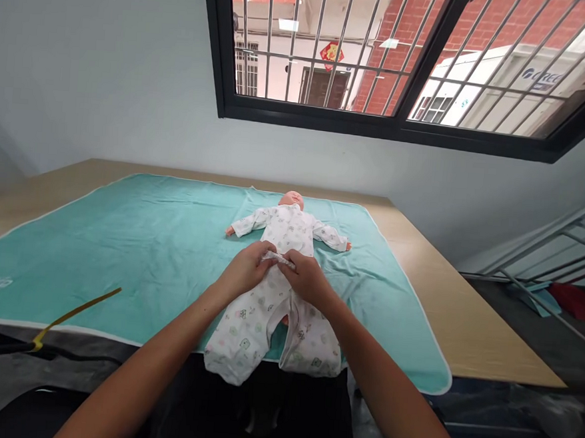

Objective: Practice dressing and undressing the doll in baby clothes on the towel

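A baby doll (292, 198) lies on its back with its head toward the wall and its arms spread. It wears a white printed top (290, 227) with long sleeves. White printed baby trousers (253, 316) cover its lower body, and their leg ends hang over the near table edge. My left hand (250, 264) is closed on the waistband at its left side. Close beside it, my right hand (306, 273) pinches the same waistband. The doll's legs are mostly hidden by the cloth.
A green mat (136, 235) with white edging lies under the doll on a wooden table (429, 275). A yellow tie (80, 307) on a black cable sticks up at the near left. Behind stand a wall and a barred window (324, 48); a metal rack (561, 244) is at the right.
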Tool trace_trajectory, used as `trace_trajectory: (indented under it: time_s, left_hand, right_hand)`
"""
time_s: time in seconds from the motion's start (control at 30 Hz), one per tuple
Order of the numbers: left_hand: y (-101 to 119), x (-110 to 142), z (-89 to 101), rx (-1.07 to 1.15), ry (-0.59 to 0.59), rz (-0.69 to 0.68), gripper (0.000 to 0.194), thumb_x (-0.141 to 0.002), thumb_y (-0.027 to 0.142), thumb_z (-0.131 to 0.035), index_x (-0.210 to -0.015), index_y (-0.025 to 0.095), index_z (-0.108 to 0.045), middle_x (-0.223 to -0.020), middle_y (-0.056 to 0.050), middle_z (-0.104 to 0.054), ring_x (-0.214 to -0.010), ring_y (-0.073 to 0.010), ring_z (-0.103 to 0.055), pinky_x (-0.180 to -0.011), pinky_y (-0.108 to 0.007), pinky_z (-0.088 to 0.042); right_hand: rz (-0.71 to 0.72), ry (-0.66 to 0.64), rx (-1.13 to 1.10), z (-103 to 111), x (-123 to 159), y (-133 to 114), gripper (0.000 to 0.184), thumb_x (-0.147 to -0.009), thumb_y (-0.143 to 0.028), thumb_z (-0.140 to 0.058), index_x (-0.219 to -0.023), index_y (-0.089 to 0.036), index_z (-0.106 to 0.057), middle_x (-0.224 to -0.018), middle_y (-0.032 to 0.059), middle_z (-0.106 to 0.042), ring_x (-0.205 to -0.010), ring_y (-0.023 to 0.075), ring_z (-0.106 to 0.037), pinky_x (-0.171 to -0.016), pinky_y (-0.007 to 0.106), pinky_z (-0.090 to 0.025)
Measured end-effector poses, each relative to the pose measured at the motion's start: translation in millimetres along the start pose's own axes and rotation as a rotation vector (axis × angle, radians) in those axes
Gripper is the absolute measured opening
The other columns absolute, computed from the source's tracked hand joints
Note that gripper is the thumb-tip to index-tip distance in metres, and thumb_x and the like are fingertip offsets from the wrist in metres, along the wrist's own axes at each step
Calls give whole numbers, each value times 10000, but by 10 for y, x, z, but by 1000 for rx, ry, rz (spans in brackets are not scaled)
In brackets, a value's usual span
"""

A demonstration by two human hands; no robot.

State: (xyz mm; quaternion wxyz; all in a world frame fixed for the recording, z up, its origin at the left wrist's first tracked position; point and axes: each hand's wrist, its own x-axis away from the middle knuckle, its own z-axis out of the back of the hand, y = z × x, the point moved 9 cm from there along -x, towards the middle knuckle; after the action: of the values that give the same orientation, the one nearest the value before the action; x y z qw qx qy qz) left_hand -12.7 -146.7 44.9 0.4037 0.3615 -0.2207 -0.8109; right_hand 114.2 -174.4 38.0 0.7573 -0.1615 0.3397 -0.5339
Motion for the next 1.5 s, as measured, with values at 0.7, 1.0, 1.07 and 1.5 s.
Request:
trace_trajectory:
  time_s: [0.7,1.0,1.07,1.5]
  left_hand:
    - [-938,3143,-939,1275,820,1300,150,-782,194,-764,-897,151,-678,-987,-57,-698,-785,-119,-644,-678,-217,-497]
    - [-600,3122,-507,1315,941,1083,183,-814,208,-728,-985,163,-680,-1083,-84,-710,-874,-174,-685,-663,-223,-550]
    - [-474,2945,-441,1339,886,1080,229,-821,242,-727,-1036,172,-687,-1110,-86,-710,-909,-187,-691,-683,-227,-565]
    - [-199,1888,-68,986,567,809,499,-805,420,-724,-1232,193,-603,-1173,-86,-690,-1040,-216,-654,-902,-304,-525]
  right_hand:
    - [-247,-29,-487,-143,-140,515,250,-823,-423,-602,-909,-193,-648,-650,-38,-541,-571,111,-416,-552,228,-319]
    - [-411,-120,-667,-197,-39,589,338,-779,-517,-677,-868,-191,-679,-634,-20,-599,-561,125,-507,-523,231,-394]
    - [-475,-223,-770,-246,-9,546,361,-773,-534,-686,-853,-182,-695,-695,16,-660,-646,175,-602,-585,268,-477]
    - [-482,-359,-992,-267,-41,314,293,-750,-404,-738,-950,-191,-756,-871,60,-742,-779,227,-689,-726,340,-563]
